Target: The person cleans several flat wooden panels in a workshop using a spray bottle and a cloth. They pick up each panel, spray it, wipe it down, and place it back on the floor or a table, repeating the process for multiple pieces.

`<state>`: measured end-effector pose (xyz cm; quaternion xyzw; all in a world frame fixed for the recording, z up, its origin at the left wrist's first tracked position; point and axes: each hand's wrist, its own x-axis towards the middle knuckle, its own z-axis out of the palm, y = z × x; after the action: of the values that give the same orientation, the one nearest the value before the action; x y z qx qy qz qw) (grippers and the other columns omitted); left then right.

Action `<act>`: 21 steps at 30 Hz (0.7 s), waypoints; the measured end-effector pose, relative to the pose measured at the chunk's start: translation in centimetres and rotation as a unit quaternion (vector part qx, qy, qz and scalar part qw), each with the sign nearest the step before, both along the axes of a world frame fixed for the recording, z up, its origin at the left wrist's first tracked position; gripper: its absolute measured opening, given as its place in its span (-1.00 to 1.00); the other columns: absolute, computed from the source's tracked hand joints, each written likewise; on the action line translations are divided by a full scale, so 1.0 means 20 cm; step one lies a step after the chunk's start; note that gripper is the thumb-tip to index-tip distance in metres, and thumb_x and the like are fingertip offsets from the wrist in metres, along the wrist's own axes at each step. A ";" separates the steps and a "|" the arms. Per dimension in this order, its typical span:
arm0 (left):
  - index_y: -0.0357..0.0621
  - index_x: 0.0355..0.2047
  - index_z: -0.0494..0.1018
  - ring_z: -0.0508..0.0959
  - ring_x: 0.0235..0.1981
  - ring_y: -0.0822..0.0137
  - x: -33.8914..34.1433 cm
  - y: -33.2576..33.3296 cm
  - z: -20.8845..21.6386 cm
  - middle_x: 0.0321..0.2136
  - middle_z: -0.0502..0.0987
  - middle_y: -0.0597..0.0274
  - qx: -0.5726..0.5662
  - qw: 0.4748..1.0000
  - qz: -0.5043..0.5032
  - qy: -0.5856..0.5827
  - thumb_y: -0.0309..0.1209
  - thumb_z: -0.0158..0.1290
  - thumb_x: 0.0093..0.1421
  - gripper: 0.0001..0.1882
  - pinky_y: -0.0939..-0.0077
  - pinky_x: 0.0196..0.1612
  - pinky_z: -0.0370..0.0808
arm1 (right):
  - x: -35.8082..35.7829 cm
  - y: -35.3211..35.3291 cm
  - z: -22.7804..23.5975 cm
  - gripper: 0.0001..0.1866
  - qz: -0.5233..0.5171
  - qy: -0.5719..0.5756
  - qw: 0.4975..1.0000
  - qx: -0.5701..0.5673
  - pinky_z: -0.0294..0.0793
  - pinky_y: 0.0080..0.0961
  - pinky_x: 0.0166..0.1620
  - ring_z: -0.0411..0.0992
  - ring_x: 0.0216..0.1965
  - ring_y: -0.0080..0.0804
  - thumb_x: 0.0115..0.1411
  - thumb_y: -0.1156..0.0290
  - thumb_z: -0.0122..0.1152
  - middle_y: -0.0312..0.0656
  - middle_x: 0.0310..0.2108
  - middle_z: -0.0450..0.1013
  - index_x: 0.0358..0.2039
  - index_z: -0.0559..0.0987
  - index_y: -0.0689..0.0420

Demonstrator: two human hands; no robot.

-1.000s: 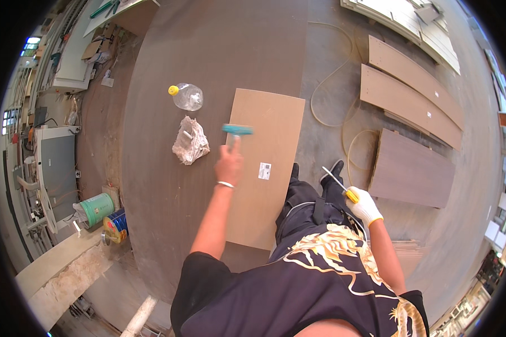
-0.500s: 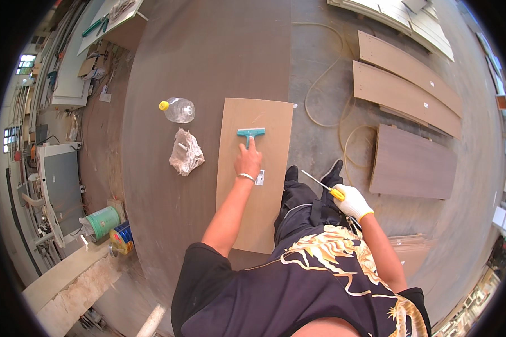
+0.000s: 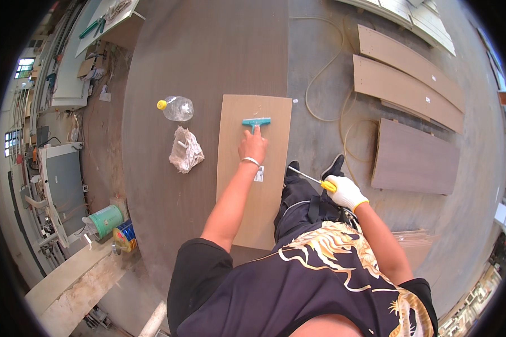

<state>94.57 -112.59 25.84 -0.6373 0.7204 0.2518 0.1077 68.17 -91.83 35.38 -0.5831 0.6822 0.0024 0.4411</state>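
Left hand point(image 3: 253, 147), bare, holds a teal scraper point(image 3: 256, 122), its head just beyond the fingers over the far part of a tan panel point(image 3: 264, 208). The scraper is T-shaped, with a wide crosspiece. Gloved right hand point(image 3: 347, 192) grips a yellow-handled tool point(image 3: 327, 185), thin shaft pointing left.

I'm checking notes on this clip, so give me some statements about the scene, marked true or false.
1. The left hand grips a teal T-shaped tool. True.
2. The left hand is gloved. False: it is bare; the white glove is on the right hand.
3. The right hand holds a yellow-handled tool. True.
4. The bottle has a yellow cap. True.
5. The bottle is right of the tan panel. False: it is left of the panel.
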 end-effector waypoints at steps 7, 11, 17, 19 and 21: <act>-0.03 0.25 0.34 0.63 -0.24 -0.17 -0.04 -0.07 0.02 -0.08 0.46 -0.22 -0.024 1.000 0.013 0.014 -0.24 0.03 0.25 -0.45 -0.05 -0.15 0.59 | -0.03 0.04 -0.01 -0.84 -0.027 -0.010 1.000 -0.004 0.48 -0.11 -0.13 0.53 -0.16 0.09 0.16 0.35 0.20 0.02 -0.28 0.57 -0.24 0.57 0.09; 0.01 0.19 0.41 0.61 -0.24 -0.24 -0.07 -0.10 0.03 -0.14 0.49 -0.20 -0.082 0.995 0.019 0.047 -0.24 0.01 0.23 -0.50 -0.10 -0.16 0.57 | -0.02 0.03 0.01 -0.83 -0.036 -0.010 0.999 0.034 0.49 -0.11 -0.11 0.53 -0.16 0.08 0.20 0.31 0.20 0.02 -0.27 0.58 -0.23 0.58 0.08; -0.10 0.09 0.43 0.61 -0.23 -0.21 -0.07 -0.11 0.05 -0.14 0.49 -0.21 -0.004 1.000 0.006 0.009 -0.26 0.05 0.22 -0.57 -0.09 -0.13 0.57 | -0.05 0.02 0.01 -0.84 -0.046 -0.014 0.999 -0.009 0.48 -0.09 -0.14 0.53 -0.17 0.11 0.20 0.32 0.20 0.05 -0.29 0.57 -0.25 0.56 0.09; -0.05 0.16 0.42 0.60 -0.25 -0.22 -0.07 -0.15 0.03 -0.16 0.49 -0.20 -0.062 0.997 -0.008 0.052 -0.24 0.05 0.23 -0.52 -0.10 -0.16 0.56 | -0.06 0.03 0.00 -0.85 -0.059 -0.008 0.998 0.020 0.48 -0.09 -0.14 0.53 -0.18 0.11 0.18 0.35 0.20 0.04 -0.29 0.56 -0.26 0.56 0.09; 0.07 0.19 0.43 0.60 -0.29 -0.19 -0.04 -0.17 0.01 -0.18 0.50 -0.14 -0.114 0.991 -0.026 0.065 -0.22 0.05 0.23 -0.50 -0.07 -0.20 0.56 | -0.07 0.04 0.00 -0.85 -0.055 -0.014 0.998 -0.001 0.48 -0.10 -0.15 0.52 -0.18 0.12 0.16 0.37 0.19 0.04 -0.29 0.56 -0.26 0.55 0.10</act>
<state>93.68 -115.96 26.02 -0.6084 0.7663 0.2062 -0.0065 66.71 -90.99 35.36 -0.5453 0.7067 -0.0311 0.4497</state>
